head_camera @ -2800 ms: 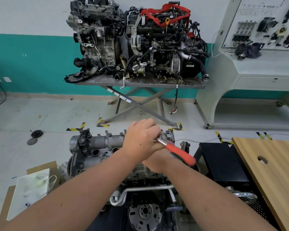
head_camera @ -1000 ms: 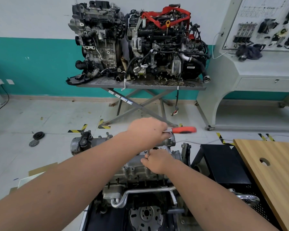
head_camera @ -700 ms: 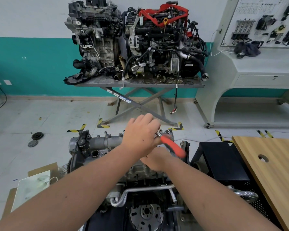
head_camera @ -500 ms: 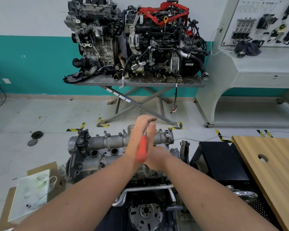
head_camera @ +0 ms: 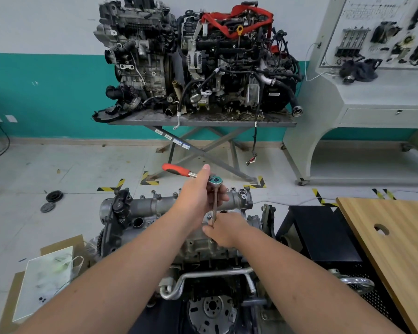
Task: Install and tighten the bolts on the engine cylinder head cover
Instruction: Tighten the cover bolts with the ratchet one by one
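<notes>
The grey cylinder head cover (head_camera: pixel 155 208) tops the engine just in front of me. My left hand (head_camera: pixel 198 201) grips a ratchet wrench (head_camera: pixel 179 170) near its head, and its orange handle points up and to the left. A thin extension bar (head_camera: pixel 214 206) drops straight down from the ratchet head to the cover. My right hand (head_camera: pixel 223 229) pinches the bar's lower end against the cover. The bolt under the bar is hidden by my fingers.
Two complete engines (head_camera: pixel 198 61) sit on a scissor-leg table (head_camera: pixel 203 121) by the far wall. A wooden tabletop (head_camera: pixel 396 242) lies at right beside a black stand (head_camera: pixel 323 237). Cardboard and a plastic bag (head_camera: pixel 46 278) lie on the floor at left. A white display cabinet (head_camera: pixel 372 92) stands at the back right.
The ratchet's orange handle has swung round from pointing right, past the near side, to pointing up-left. My right hand has stayed at the base of the extension bar.
</notes>
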The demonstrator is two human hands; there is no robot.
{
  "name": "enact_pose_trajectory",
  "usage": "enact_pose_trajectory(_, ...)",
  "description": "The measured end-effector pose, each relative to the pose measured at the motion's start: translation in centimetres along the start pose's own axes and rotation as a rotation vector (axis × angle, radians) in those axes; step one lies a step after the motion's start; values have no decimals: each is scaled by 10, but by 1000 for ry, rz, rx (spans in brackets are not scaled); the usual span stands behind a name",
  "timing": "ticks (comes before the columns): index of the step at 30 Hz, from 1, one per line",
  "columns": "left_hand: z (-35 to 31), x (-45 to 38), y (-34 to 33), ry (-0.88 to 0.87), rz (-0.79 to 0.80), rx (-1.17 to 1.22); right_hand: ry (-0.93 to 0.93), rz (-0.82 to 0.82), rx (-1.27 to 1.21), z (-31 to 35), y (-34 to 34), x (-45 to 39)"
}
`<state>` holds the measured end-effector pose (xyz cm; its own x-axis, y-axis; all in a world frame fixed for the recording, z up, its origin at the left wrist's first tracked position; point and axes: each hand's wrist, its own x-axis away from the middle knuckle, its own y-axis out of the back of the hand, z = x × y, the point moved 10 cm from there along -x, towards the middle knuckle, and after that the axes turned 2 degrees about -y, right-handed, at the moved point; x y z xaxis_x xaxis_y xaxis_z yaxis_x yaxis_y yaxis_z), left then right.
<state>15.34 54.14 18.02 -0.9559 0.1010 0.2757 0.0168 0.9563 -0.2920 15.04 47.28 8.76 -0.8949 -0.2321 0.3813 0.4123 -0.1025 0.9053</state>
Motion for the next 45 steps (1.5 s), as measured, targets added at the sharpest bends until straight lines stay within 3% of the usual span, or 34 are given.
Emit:
enact_pose_trajectory(7,-4,3,-9,31,134,-166,-3,29,-24,2,4,12)
enact_pose_trajectory(14,-24,4,-16,110,219,-640,24,37,39,11,8,18)
enact_pose_trajectory(19,-60,10,-44,-333,319,-1585,-6,28,33,11,6,17)
enact_pose_trajectory(21,-60,18,-53,-526,319,-1846,-18,32,28,10,5,16)
enact_pose_trajectory(23,-55,29,-60,-798,301,-1940,-14,24,13,9,5,16)
enact_pose_trajectory(25,-55,48,-64,-1108,272,-1807,-16,5,-17,9,7,17)
enact_pose_trajectory(27,-64,66,-59,-1364,128,-1596,-10,-15,14,11,10,18)
enact_pose_trajectory(29,-67,73,-52,-1442,-33,-1492,-11,-39,35,10,11,18)
enact_pose_trajectory(31,-64,73,-47,-1415,-126,-1459,-16,-30,-149,9,12,20)
enact_pose_trajectory(32,-62,70,-43,-1350,-135,-1432,-28,-15,-377,9,13,22)
enact_pose_trajectory(34,-55,60,-33,-1101,-88,-1290,-95,-20,-582,2,14,22)
enact_pose_trajectory(36,-37,48,-21,-793,-4,-978,-167,54,-563,-4,5,23)
enact_pose_trajectory(37,-30,45,-17,-695,19,-765,-106,47,-425,3,7,24)
enact_pose_trajectory(41,-2,29,-9,-368,-64,-28,-106,37,-309,1,4,21)
enact_pose_trajectory(43,12,21,-11,-216,-54,123,-113,24,-323,-2,5,17)
enact_pose_trajectory(45,13,14,-10,-177,-34,145,-88,13,-232,0,7,15)
